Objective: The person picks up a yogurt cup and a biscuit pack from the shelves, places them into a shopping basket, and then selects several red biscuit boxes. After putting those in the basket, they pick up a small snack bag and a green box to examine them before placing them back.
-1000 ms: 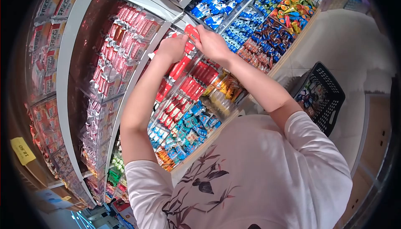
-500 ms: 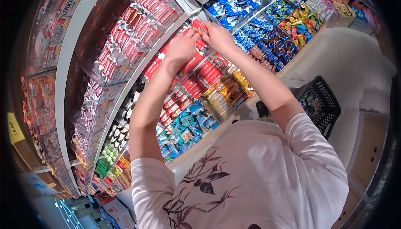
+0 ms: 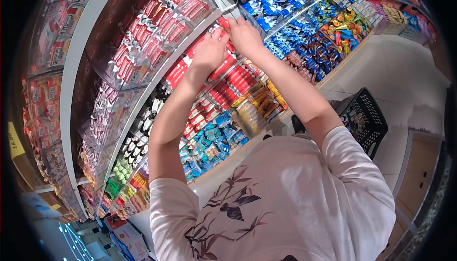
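Observation:
Both hands reach into a shelf bin of red packets (image 3: 176, 74) under the pink-and-white wrapped bars. At the bin's far end, my right hand (image 3: 244, 36) has its fingers closed on a small red packet (image 3: 223, 22), partly covered by the fingers. Beside it, my left hand (image 3: 211, 51) lies over the red packets with its fingers apart, touching or just above them; its palm side is hidden. More red packets (image 3: 240, 78) fill the compartments nearer to me.
Blue-wrapped sweets (image 3: 271, 4) fill bins to the right, and yellow packs (image 3: 271, 100) and blue packets (image 3: 214, 139) lie lower down. A curved white shelf edge (image 3: 76, 56) rises at left. On the floor at right stands a black basket (image 3: 365, 123).
The red packet in my right hand has gone lower, toward the back of the bin. My left hand has come off it and its fingers have spread over the packets.

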Tool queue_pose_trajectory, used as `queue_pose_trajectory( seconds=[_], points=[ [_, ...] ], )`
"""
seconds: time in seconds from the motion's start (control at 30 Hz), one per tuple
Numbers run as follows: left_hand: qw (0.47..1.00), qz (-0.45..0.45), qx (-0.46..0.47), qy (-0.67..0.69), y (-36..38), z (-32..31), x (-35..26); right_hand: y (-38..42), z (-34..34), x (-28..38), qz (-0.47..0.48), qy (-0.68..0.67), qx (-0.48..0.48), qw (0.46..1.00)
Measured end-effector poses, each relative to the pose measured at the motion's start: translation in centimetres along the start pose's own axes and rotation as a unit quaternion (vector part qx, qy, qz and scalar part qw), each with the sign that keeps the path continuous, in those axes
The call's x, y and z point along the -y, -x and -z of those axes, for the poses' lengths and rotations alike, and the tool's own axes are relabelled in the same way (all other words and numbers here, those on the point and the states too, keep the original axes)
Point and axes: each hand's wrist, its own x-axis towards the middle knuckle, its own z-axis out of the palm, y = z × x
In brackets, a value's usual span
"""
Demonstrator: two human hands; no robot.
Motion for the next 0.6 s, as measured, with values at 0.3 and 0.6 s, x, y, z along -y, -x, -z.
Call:
queue_pose_trajectory(
  seconds=[0.3, 0.6],
  points=[
    [0.993, -0.03, -0.096, 0.057, 1.6, -1.6, 0.8, -0.3, -1.6, 0.1, 0.013, 0.048, -0.016, 0.999],
    [0.973, -0.033, -0.198, 0.113, 2.3, -1.8, 0.3, 1.2, -0.4, 0.1, -0.018, 0.003, 0.026, 0.999]
  ],
)
